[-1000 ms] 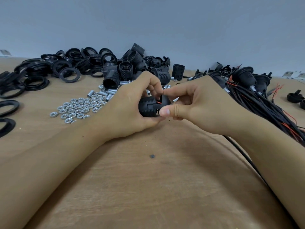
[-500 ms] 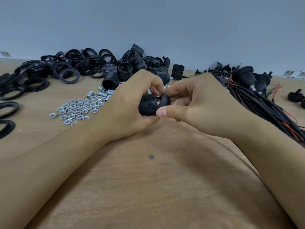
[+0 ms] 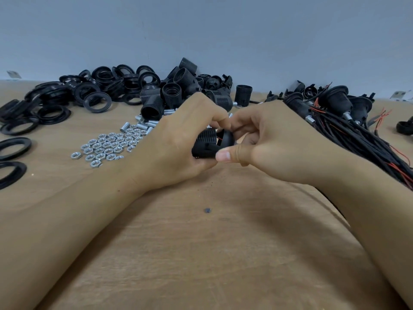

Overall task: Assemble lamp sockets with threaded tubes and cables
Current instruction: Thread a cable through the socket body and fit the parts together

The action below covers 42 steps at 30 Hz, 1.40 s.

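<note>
Grey wall and a tan table (image 3: 223, 265) framed the work. At mid-table, the socket (image 3: 204, 145) sat gripped in the left hand (image 3: 176, 148), while the right hand (image 3: 268, 151) pinched the cap (image 3: 226, 139) against its right end. A second earlier a wider gap with red wire showed between the two parts; by this moment it had narrowed to a thin slit, so the cap was probably nearly seated. Both hands had otherwise barely shifted. Nuts (image 3: 107, 146) lay to the left, rings (image 3: 67, 99) far left, and finished cabled sockets (image 3: 348, 117) to the right.
</note>
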Available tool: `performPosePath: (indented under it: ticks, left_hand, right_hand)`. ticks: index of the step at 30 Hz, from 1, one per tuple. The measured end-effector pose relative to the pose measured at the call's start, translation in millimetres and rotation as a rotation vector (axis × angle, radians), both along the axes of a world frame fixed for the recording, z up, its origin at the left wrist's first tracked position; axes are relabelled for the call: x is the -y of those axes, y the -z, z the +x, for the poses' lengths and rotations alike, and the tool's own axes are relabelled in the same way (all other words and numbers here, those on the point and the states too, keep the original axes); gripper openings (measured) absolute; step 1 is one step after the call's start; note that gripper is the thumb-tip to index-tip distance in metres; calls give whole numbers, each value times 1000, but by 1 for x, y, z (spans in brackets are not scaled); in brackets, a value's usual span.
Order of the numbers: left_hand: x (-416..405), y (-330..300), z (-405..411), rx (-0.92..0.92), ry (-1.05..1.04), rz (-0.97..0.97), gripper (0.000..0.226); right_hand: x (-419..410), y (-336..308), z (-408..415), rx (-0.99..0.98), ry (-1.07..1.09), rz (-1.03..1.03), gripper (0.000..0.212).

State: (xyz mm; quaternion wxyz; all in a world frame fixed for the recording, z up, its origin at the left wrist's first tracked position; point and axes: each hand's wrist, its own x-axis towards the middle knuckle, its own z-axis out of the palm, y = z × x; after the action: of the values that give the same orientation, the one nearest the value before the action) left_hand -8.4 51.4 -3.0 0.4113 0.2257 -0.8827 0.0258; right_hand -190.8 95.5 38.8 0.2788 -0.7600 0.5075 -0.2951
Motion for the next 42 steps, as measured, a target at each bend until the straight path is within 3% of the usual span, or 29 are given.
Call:
performPosePath:
  ticks: [4, 11, 16, 22, 28, 34, 42]
  left_hand:
    - [-1, -2, -1, 1, 1, -35, 38]
    - [-1, -9, 2, -16, 130, -20, 53]
    - [-8, -4, -4, -498, 162, 350, 30]
    - [-3, -4, -7, -605, 80, 406, 28]
    - [-4, -7, -11, -819, 197, 693, 31]
    - [-8, -11, -4, -673, 284, 559, 44]
    - [-12, -15, -3, -718, 353, 477, 52]
  right_hand:
    - [-1, 0, -2, 20, -16, -9, 16]
    - [1, 3, -2, 130, -7, -44, 26]
    - [1, 4, 2, 205, -10, -89, 30]
    - [2, 10, 8, 145, 45, -150, 32]
    - [-3, 14, 15, 205, -3, -114, 34]
    - [-7, 14, 20, 92, 13, -200, 38]
    - [-15, 14, 23, 85, 12, -286, 40]
